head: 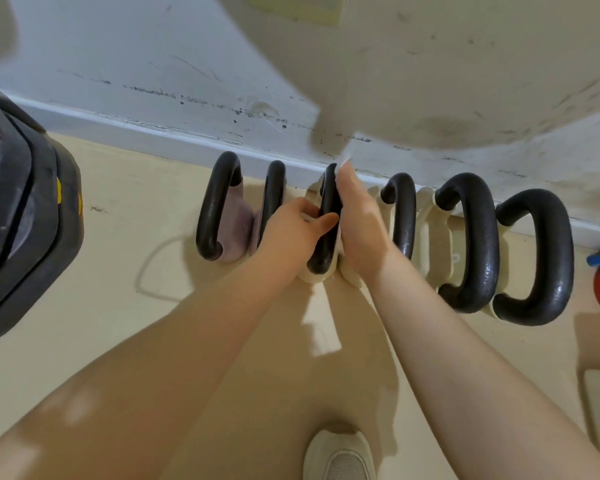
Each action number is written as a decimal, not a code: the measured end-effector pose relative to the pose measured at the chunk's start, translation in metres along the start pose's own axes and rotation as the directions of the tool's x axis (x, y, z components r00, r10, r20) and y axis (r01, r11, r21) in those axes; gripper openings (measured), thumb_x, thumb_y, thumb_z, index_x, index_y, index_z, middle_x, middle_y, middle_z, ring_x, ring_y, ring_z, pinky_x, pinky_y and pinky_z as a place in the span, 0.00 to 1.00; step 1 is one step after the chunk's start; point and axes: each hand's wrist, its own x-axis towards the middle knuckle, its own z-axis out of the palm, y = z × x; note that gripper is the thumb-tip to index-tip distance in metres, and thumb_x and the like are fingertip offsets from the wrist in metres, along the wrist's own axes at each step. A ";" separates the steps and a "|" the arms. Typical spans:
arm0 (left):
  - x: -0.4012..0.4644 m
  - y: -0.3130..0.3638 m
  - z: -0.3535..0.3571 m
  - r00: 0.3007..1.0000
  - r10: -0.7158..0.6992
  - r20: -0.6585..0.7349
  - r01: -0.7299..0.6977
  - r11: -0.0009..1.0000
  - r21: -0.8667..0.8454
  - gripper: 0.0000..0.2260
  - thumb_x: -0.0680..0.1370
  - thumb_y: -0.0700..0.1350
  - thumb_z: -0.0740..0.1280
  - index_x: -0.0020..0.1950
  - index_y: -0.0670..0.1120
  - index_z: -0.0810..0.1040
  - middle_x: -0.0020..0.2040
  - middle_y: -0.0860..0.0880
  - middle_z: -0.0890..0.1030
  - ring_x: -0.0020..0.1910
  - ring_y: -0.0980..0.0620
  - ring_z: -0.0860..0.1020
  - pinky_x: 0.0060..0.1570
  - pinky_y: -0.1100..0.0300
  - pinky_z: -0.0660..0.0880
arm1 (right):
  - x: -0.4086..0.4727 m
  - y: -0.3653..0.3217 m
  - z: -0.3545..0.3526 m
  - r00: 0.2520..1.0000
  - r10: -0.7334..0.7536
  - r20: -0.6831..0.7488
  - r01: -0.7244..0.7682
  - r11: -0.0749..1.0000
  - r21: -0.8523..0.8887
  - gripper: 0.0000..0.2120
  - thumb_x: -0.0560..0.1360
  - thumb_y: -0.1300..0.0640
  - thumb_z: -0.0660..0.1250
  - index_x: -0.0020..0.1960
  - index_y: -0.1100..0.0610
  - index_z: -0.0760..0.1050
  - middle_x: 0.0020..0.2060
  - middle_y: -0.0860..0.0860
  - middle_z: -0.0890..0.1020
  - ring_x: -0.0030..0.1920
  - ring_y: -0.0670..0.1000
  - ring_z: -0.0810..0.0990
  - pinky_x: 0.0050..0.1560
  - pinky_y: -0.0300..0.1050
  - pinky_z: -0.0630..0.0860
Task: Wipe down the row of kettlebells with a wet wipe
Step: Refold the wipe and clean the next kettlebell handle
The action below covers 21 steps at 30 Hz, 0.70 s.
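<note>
Six kettlebells (329, 216) stand in a row by the far wall; the third from the left is being cleaned; the left hand (291, 230) curls round its black handle to keep it steady; the right hand (357, 223) lies flat on the handle's right side, fingers straight, pressing the wet wipe (345, 161); best to rub slowly down the whole loop, holding tight; most of the wipe hides under the hand; the bells' bodies are hard to see.
</note>
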 end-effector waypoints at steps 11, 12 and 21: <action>-0.020 -0.027 -0.009 0.981 0.057 0.188 -0.008 0.968 -0.251 0.16 0.76 0.34 0.64 0.62 0.44 0.76 0.52 0.48 0.82 0.46 0.59 0.80 0.43 0.75 0.76 | -0.033 0.060 0.006 0.921 -0.388 -0.040 0.369 0.900 -0.234 0.26 0.78 0.53 0.51 0.75 0.57 0.52 0.74 0.54 0.60 0.74 0.50 0.59 0.74 0.47 0.57; -0.021 -0.028 -0.009 0.980 0.084 0.180 -0.046 0.978 -0.205 0.15 0.76 0.35 0.64 0.61 0.45 0.76 0.51 0.48 0.83 0.44 0.61 0.79 0.41 0.77 0.74 | -0.042 0.074 0.006 0.921 -0.387 -0.044 0.370 0.905 -0.208 0.26 0.78 0.53 0.52 0.74 0.59 0.56 0.71 0.56 0.65 0.71 0.50 0.65 0.71 0.46 0.63; -0.018 -0.026 -0.013 0.977 0.094 0.190 -0.093 0.996 -0.010 0.16 0.75 0.37 0.65 0.63 0.43 0.75 0.57 0.45 0.81 0.56 0.53 0.79 0.59 0.62 0.73 | -0.060 0.093 0.010 0.951 -0.306 -0.042 0.306 0.952 -0.005 0.27 0.80 0.56 0.53 0.75 0.47 0.47 0.75 0.45 0.56 0.74 0.41 0.56 0.74 0.40 0.55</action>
